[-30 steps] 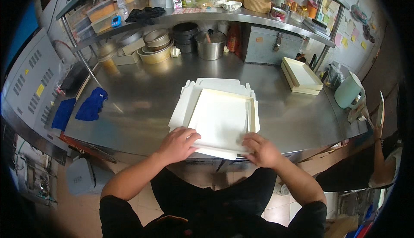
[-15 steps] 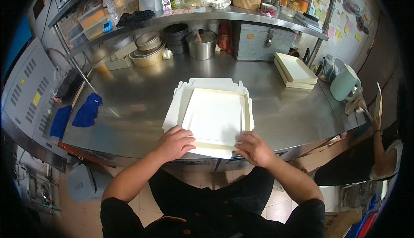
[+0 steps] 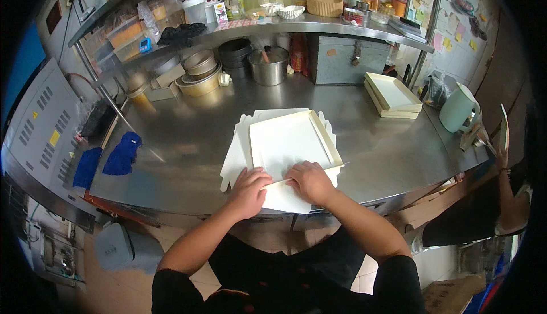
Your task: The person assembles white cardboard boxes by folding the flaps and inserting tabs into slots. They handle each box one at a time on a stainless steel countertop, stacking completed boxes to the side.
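A shallow white cardboard tray [image 3: 288, 140] with folded-up cream walls lies turned at a slight angle in front of me. Under it are flat white cardboard blanks [image 3: 232, 157] with notched corners, sticking out at the left, far and near sides. Bent over the tray's near wall close to its left corner is my left hand [image 3: 249, 191], its fingers closed on the cardboard. Beside it my right hand [image 3: 310, 183] pinches the middle of that same near wall. Both hands hide part of the wall and its fold.
Folded trays [image 3: 393, 95] are stacked at the right, near a pale green kettle [image 3: 457, 109]. Behind stand a metal box [image 3: 347, 60], a pot [image 3: 268, 68] and round pans [image 3: 199, 78]. Blue cloths [image 3: 122, 154] lie left. Another person's arm [image 3: 507, 194] shows far right.
The tray has turned counterclockwise on the blanks. My right hand has moved left from the near right corner to the middle of the near wall; my left hand has shifted slightly right.
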`<action>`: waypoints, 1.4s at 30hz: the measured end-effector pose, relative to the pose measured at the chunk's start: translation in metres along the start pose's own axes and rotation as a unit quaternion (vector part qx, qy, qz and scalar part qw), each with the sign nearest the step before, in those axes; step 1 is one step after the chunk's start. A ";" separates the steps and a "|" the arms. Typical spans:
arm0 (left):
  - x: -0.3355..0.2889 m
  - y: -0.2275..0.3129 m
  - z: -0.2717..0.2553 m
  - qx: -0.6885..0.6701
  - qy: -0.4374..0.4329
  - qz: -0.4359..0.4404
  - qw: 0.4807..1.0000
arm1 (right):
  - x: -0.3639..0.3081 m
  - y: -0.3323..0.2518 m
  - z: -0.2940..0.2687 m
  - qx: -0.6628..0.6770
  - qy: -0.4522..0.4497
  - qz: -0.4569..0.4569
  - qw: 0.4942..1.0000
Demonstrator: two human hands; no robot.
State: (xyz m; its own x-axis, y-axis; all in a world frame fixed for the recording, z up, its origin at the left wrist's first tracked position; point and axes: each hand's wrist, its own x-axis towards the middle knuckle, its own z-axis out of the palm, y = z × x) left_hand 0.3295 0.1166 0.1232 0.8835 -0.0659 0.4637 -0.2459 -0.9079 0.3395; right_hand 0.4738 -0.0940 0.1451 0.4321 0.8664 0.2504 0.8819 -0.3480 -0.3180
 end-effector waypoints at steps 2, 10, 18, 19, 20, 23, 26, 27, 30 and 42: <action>-0.011 -0.010 -0.003 -0.042 -0.028 -0.045 0.998 | -0.002 -0.012 0.006 -0.031 0.012 0.023 0.999; -0.007 -0.025 -0.018 -0.153 -0.087 -0.061 0.983 | -0.002 -0.024 0.037 0.023 0.123 -0.040 0.991; -0.002 -0.013 -0.008 -0.147 -0.003 -0.153 0.977 | 0.000 -0.019 0.033 0.060 0.091 -0.066 0.992; -0.003 -0.013 -0.006 -0.095 -0.005 -0.126 0.987 | -0.002 -0.018 0.034 0.065 0.101 -0.069 0.990; -0.003 -0.011 -0.009 -0.106 -0.020 -0.108 0.988 | -0.002 -0.018 0.035 0.067 0.109 -0.069 0.989; -0.005 0.006 -0.016 -0.126 -0.026 -0.048 0.991 | -0.004 -0.016 0.035 0.077 0.125 -0.074 0.986; -0.002 0.001 -0.017 -0.269 -0.035 -0.186 0.944 | -0.003 -0.013 0.030 0.094 0.110 -0.099 0.985; 0.002 0.000 -0.018 -0.245 -0.033 -0.189 0.950 | -0.002 -0.010 0.029 0.098 0.097 -0.115 0.984; 0.015 0.012 -0.030 -0.161 -0.128 -0.184 0.961 | 0.001 -0.001 0.019 0.130 0.052 -0.126 0.982; 0.094 -0.009 -0.048 -0.040 -0.378 -0.034 0.924 | 0.000 0.013 0.019 0.173 0.045 -0.172 0.969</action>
State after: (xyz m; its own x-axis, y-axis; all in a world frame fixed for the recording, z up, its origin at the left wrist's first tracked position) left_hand 0.3953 0.1382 0.2026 0.9162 -0.3088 -0.2555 -0.1821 -0.8886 0.4210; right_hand 0.4823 -0.0918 0.1237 0.1530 0.8699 0.4690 0.8675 0.1091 -0.4854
